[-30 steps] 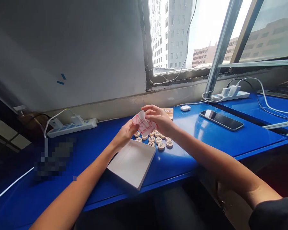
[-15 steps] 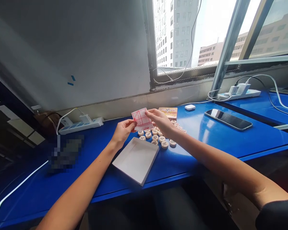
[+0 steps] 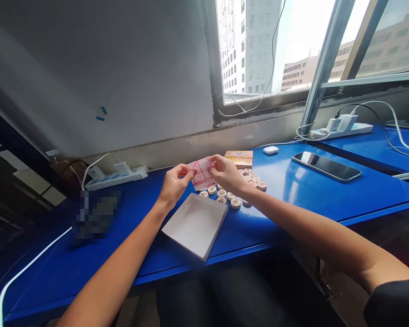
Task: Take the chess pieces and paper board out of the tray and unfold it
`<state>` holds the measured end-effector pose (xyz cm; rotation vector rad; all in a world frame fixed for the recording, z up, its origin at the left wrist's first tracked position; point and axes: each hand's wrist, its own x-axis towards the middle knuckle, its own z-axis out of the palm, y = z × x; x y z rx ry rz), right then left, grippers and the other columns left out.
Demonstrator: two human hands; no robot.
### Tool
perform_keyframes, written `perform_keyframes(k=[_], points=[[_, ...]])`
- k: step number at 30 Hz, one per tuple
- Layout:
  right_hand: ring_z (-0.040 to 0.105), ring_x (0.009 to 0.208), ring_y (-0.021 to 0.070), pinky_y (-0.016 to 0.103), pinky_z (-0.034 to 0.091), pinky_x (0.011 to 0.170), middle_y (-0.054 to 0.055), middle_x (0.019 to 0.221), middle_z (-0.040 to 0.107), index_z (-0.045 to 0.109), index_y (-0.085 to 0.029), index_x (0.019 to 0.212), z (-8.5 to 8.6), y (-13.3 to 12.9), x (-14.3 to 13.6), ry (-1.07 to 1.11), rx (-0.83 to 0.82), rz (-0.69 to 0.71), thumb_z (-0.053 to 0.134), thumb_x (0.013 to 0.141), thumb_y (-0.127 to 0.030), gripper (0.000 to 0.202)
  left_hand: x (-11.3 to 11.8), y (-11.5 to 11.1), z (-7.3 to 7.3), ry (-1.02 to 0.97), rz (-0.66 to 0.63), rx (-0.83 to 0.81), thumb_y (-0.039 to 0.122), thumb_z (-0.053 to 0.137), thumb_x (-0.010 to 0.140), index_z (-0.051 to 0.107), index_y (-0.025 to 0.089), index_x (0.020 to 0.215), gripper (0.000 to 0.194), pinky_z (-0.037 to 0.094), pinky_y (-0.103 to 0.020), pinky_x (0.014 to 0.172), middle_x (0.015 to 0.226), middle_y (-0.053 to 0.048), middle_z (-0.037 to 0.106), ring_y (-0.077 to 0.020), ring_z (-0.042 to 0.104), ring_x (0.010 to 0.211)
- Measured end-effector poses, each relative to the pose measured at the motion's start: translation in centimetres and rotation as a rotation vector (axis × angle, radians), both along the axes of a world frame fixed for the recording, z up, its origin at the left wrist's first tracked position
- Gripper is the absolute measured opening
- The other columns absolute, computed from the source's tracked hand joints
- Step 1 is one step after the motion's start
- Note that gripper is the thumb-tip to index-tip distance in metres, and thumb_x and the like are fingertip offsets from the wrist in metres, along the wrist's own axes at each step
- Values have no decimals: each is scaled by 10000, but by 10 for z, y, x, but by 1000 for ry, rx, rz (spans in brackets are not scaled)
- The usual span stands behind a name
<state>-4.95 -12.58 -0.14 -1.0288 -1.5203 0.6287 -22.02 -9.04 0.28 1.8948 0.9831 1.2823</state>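
Observation:
Between my two hands is a folded Chinese chess board sheet (image 3: 200, 175), white with red lines. My left hand (image 3: 174, 184) pinches its left edge between thumb and fingers. At its upper right edge my right hand (image 3: 227, 172) is closed on it the same way. Round wooden Chinese chess pieces (image 3: 235, 203) with dark characters lie on the table below and behind the sheet, some of them hidden by my right hand and forearm. Just in front of the sheet sits an open white box tray (image 3: 195, 226), its inside bare.
A printed box lid (image 3: 239, 158) is behind the pieces. On the blue table (image 3: 139, 254) are a white earphone case (image 3: 271, 150), a phone (image 3: 326, 166), a power strip (image 3: 117, 178) at left and another power strip (image 3: 344, 131) at right. A blurred dark object (image 3: 97, 215) lies left.
My left fingers have shifted higher on the sheet's edge, with the thumb now on its face. The sheet has tilted and moved slightly. The view has shifted a little.

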Motion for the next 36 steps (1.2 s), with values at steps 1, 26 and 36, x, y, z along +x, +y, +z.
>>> perform_keyframes(k=[1, 26, 36], points=[[556, 697, 140, 246, 431, 592, 14, 776, 593, 575, -165, 944, 0, 0, 0, -16, 5, -10, 462, 779, -147, 201, 0, 1, -1, 25, 18, 41, 472, 706, 701, 594, 151, 695, 340, 402, -232, 595, 688, -16, 599, -139, 536, 649], [523, 864, 178, 366, 453, 817, 60, 928, 483, 626, -150, 878, -7, 18, 22, -591, 399, -190, 490, 875, -224, 154, 4, 0, 1, 44, -180, 292, 290, 630, 772, 732, 185, 836, 159, 456, -222, 562, 742, -32, 667, -125, 579, 629], [505, 921, 167, 333, 445, 833, 57, 951, 488, 572, -160, 813, -3, 22, 31, -533, 444, -223, 414, 938, -280, 235, 5, 9, -7, -102, -94, 108, 386, 627, 790, 675, 182, 793, 209, 453, -231, 535, 672, -27, 619, -133, 569, 598]])
